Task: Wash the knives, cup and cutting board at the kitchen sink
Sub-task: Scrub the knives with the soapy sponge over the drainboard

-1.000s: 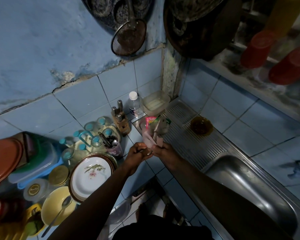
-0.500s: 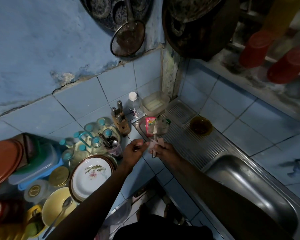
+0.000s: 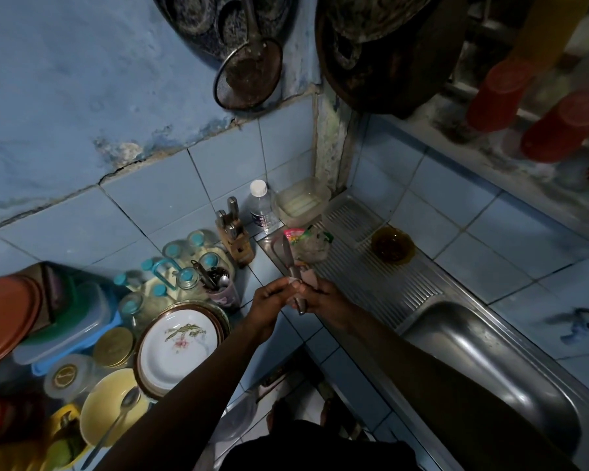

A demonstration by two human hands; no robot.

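A small steel knife (image 3: 289,258) stands blade-up between my hands, over the corner of the counter beside the drainboard (image 3: 371,283). My right hand (image 3: 325,297) grips its handle together with a pink piece (image 3: 309,277) that I cannot identify. My left hand (image 3: 269,300) pinches the knife just below the blade. A wooden knife block (image 3: 237,237) with several steel handles stands by the wall. A purple cup (image 3: 225,292) full of utensils sits left of my hands. No cutting board shows.
The steel sink basin (image 3: 490,368) lies lower right, with a tap (image 3: 575,326) on the tiled wall. On the drainboard are a brown glass bowl (image 3: 392,248), sachets (image 3: 308,243), a plastic tub (image 3: 301,200) and a bottle (image 3: 261,207). Plates (image 3: 177,345), jars and bowls crowd the left counter.
My left hand drew away to the left half a second ago and has come back onto the knife. The knife stays upright in my right hand, slightly lower and nearer me.
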